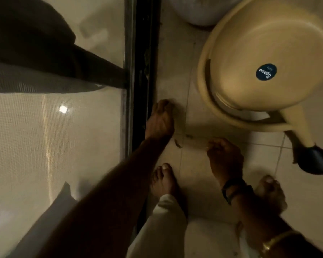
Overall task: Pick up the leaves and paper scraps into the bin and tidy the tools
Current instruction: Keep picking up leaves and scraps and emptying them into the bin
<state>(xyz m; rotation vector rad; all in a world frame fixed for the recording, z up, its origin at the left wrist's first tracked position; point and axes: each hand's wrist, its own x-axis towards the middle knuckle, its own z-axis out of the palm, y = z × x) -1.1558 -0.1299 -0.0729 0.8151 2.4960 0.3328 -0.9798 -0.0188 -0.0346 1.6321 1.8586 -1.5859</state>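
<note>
My left hand point(160, 118) reaches down to the tiled floor beside the black door track point(141, 90), its bent fingertips touching the floor; blur hides whether they pinch anything. My right hand point(224, 157), a dark watch on its wrist, hovers low over the tiles with fingers curled, and a small pale scrap shows at the fingertips. A dry leaf scrap point(177, 144) and a smaller bit point(189, 135) lie on the floor between the two hands. No bin is in view.
A beige round plastic stool point(265, 58) with a blue sticker stands tilted at the right, one leg ending in a black cap point(315, 161). My bare feet point(162, 180) stand just behind the hands. A mesh screen door point(54, 136) fills the left; a white pot point(199, 13) is at the top.
</note>
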